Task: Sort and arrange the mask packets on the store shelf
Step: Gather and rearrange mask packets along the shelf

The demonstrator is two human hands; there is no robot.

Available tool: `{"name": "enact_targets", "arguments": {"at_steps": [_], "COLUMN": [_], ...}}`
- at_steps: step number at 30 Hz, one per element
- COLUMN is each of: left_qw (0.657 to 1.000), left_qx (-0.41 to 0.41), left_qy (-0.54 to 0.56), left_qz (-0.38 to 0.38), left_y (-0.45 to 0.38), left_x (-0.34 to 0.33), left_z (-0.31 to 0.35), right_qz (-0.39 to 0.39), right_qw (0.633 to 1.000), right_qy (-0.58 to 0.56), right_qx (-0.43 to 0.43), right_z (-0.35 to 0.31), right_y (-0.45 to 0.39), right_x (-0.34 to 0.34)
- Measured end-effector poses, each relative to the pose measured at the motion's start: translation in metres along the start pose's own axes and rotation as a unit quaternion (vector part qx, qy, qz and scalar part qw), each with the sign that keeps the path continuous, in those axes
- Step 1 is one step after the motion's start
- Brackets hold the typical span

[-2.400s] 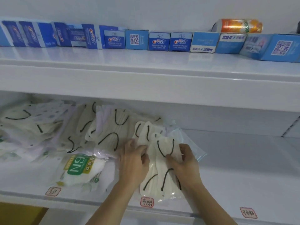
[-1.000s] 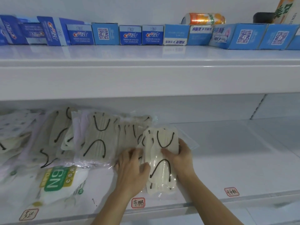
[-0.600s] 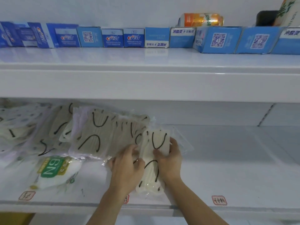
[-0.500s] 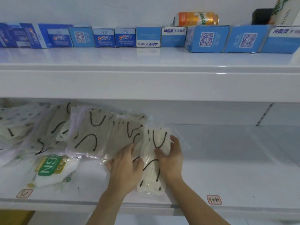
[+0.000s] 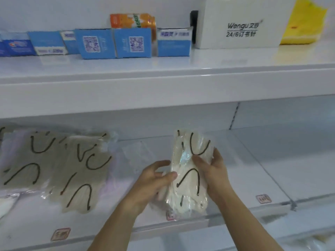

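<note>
I hold a clear packet of cream masks with black ear loops (image 5: 190,180) upright above the front of the lower shelf (image 5: 253,160). My right hand (image 5: 212,171) grips its right edge, thumb across the front. My left hand (image 5: 154,180) holds the packet's left edge with curled fingers. Two similar beige mask packets (image 5: 79,171) lie flat at the left, overlapping a pile that runs off the frame. One empty-looking clear packet (image 5: 137,153) lies between the pile and my hands.
The upper shelf (image 5: 163,73) carries blue toothpaste boxes (image 5: 116,43), an orange can (image 5: 133,20), a white Wengu box (image 5: 239,24) and a yellow bag (image 5: 304,22). Price tags (image 5: 263,198) sit along the lower shelf's front edge. Bare shelf surface extends right of my hands.
Both hands have lifted the cream mask packet off the pile and carried it to the right. The view has shifted right, so the N95 packet has left the frame.
</note>
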State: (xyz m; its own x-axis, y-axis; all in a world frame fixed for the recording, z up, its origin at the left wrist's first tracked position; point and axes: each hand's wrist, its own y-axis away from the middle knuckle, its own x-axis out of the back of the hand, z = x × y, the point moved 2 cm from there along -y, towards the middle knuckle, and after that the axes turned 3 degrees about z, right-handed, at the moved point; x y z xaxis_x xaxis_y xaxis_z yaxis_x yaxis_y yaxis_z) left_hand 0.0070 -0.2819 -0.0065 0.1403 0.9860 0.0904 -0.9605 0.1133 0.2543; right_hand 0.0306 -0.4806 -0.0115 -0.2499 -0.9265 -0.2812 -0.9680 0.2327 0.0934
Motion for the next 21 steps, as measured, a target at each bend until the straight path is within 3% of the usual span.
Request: {"name": "enact_targets", "arguments": {"at_steps": [5, 9, 14, 21], "left_qw": [0.991, 0.994, 0.991, 0.992], "left_qx": [0.007, -0.038, -0.073, -0.086], "left_qy": [0.125, 0.097, 0.112, 0.09], "left_qz": [-0.049, -0.025, 0.005, -0.014], "left_y": [-0.016, -0.018, -0.033, -0.053], "left_x": [-0.083, -0.135, -0.17, -0.235], "left_z": [-0.002, 0.003, 0.007, 0.023], "right_qz": [0.091, 0.15, 0.164, 0.254], "right_qw": [0.994, 0.986, 0.981, 0.956], "right_qy": [0.048, 0.058, 0.091, 0.14], "right_qx": [0.033, 0.038, 0.045, 0.045], "right_z": [-0.008, -0.014, -0.027, -0.054], "right_y": [0.0, 0.006, 0.014, 0.001], "right_x": [0.078, 0.117, 0.145, 0.2]}}
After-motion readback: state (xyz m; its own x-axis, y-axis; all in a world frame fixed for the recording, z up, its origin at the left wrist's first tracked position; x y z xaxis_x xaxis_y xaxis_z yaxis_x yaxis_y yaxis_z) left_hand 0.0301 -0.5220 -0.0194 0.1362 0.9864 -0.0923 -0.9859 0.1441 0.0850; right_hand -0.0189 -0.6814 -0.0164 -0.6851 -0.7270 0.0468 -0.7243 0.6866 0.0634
